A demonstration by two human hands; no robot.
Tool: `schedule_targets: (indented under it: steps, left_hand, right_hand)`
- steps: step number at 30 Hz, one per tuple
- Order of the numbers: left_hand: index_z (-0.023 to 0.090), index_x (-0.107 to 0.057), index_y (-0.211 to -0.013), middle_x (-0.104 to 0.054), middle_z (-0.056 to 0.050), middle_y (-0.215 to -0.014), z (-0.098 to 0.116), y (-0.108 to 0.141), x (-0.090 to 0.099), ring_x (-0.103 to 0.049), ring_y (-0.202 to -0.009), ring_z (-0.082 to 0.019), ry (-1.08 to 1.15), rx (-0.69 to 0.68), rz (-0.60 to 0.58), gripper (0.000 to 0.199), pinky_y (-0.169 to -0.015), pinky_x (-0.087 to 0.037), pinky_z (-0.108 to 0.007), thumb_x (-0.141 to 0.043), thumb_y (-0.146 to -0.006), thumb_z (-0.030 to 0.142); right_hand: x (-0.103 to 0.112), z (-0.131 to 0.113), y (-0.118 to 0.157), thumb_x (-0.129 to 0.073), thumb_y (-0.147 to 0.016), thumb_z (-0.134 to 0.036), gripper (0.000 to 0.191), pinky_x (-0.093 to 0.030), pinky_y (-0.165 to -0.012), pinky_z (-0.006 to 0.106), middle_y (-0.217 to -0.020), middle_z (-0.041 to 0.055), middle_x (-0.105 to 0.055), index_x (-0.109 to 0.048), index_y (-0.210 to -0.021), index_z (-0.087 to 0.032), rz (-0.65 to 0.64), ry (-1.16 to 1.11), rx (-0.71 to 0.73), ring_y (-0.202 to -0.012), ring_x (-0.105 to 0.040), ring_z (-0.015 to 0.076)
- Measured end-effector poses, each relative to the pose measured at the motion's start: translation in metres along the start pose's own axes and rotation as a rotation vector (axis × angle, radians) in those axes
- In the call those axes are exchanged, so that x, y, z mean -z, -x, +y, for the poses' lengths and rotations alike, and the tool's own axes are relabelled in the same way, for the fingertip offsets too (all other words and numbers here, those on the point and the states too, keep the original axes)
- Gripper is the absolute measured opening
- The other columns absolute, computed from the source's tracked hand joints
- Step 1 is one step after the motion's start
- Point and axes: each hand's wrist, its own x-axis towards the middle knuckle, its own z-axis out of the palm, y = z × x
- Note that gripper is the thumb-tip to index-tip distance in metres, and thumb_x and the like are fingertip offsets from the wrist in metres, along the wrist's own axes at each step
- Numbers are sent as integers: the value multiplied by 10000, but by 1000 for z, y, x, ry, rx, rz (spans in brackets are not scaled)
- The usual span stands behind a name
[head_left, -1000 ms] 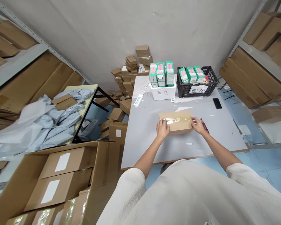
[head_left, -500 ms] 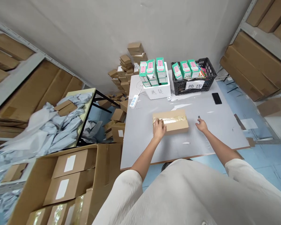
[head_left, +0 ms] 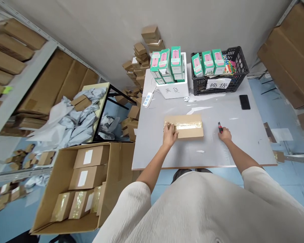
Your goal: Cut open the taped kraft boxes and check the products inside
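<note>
A taped cardboard box (head_left: 188, 132) lies lengthwise across the grey table. Clear tape runs along its top. My left hand (head_left: 170, 135) grips the left end of this box, fingers bent over the top. To the right of the box, and apart from it, my right hand (head_left: 225, 135) is closed around a red and black utility knife (head_left: 220, 127). Its front end points away from me, and I cannot make out whether the blade is out.
Behind the box stand a white foam bin (head_left: 173, 91) and a black crate (head_left: 220, 86), both with green and pink boxes. A phone (head_left: 244, 102) lies at right, a power strip (head_left: 148, 100) at left. A large carton (head_left: 116, 172) of packed boxes stands left of the table (head_left: 152, 148).
The view has shifted. My right hand sits a little farther from the box, and more of the knife shows. My left hand stays on the box's left end.
</note>
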Motion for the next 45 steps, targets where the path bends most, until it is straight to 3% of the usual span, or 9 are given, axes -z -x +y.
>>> schedule_targets:
  steps: [7, 11, 16, 20, 25, 29, 32, 38, 45]
  left_hand:
    - [229, -540, -1536, -324, -198, -1746, -11, 1, -9, -373, -1613, -401, 21, -20, 32, 606, -1285, -411, -609, -701, -962, 338]
    - [217, -509, -1550, -340, -214, -1732, -20, -1, -18, -402, -1590, -422, 43, -66, 90, 648, -1273, -417, -643, -712, -942, 314]
    - [231, -531, -1505, -378, -213, -1694, -23, -4, -22, -425, -1563, -435, 38, -99, 119, 606, -1222, -467, -649, -728, -937, 310]
    - [232, -600, -1384, -485, -193, -1571, -21, -4, -21, -501, -1476, -409, 41, -105, 106, 447, -1129, -547, -599, -698, -952, 288]
    - [240, -614, -1371, -559, -163, -1501, -25, 2, -15, -538, -1414, -368, 16, -195, 112, 380, -1138, -528, -548, -607, -991, 228]
    - [236, -636, -1349, -619, -160, -1461, -30, 9, -7, -585, -1341, -363, -45, -208, 102, 363, -1113, -523, -527, -580, -993, 192]
    - [249, -666, -1292, -658, -141, -1441, -34, 12, -1, -592, -1350, -355, -62, -234, 95, 330, -1128, -504, -517, -568, -989, 162]
    - [258, -692, -1302, -697, -122, -1452, -44, 15, 0, -618, -1384, -320, -23, -339, 89, 359, -1162, -500, -513, -538, -1004, 132]
    - [233, -685, -1387, -704, -134, -1482, -52, 14, -6, -614, -1446, -304, 77, -429, 113, 412, -1194, -525, -514, -540, -1013, 140]
  right_hand:
    - [-6, 1, 3, -720, -912, -267, 485, -531, -1060, 500, -1389, 246, -605, -615, -1369, -143, 22, 83, -34, -1272, -631, 384]
    - [-2, -2, 9, -700, -932, -270, 469, -533, -1033, 431, -1365, 220, -641, -617, -1373, -133, -2, 117, -69, -1261, -650, 344]
    - [15, -8, 14, -690, -885, -267, 488, -543, -924, 371, -1330, 215, -694, -679, -1357, -145, 55, -31, -81, -1185, -700, 334]
    - [41, -26, 17, -636, -860, -296, 461, -545, -956, 365, -1240, 182, -743, -735, -1285, -149, 132, -191, 19, -1124, -714, 311]
    - [79, -72, 22, -450, -928, -342, 439, -534, -1037, 388, -1177, 171, -762, -741, -1197, -152, 203, -370, 231, -1115, -696, 295]
    - [97, -119, 37, -396, -1000, -474, 491, -573, -914, 392, -1058, 136, -765, -709, -1221, -166, 200, -475, 347, -969, -706, 284]
    - [104, -155, 56, -476, -1006, -549, 532, -582, -847, 379, -1064, 108, -783, -685, -1312, -168, 131, -484, 489, -897, -713, 264]
    - [107, -222, 98, -552, -1034, -393, 373, -546, -949, 358, -1244, 95, -818, -758, -1289, -215, 10, -119, 830, -1080, -735, 276]
    - [90, -282, 126, -517, -1097, -336, 370, -504, -936, 321, -1304, 98, -809, -776, -1341, -235, -74, 388, 904, -1161, -733, 281]
